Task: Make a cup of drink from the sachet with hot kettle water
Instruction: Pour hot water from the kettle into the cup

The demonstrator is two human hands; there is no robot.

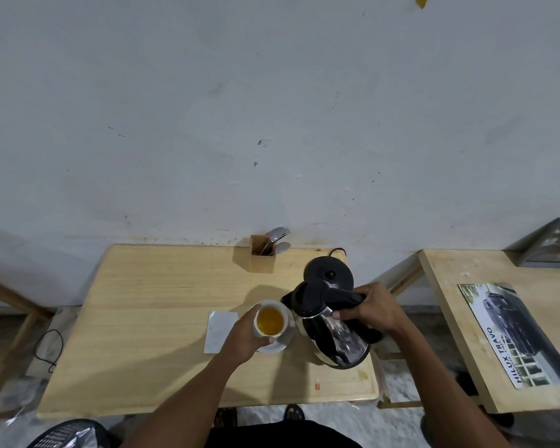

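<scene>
Left hand (244, 334), fingers curled around white cup (270, 319) of amber liquid, cup seated on white saucer (277, 345); right hand (374, 307), closed on black handle of steel kettle (332, 331), kettle tilted with spout toward cup rim, clear of its base; pale flat sachet (220, 331) lying on wooden table (143, 318), just left of saucer, partly under left hand. Black kettle base (329, 271) behind kettle, near table's far edge; wooden cutlery holder (262, 255) with spoons and fork against grey wall (272, 108); second table (459, 321) at right, bearing printed placemat (511, 334).
</scene>
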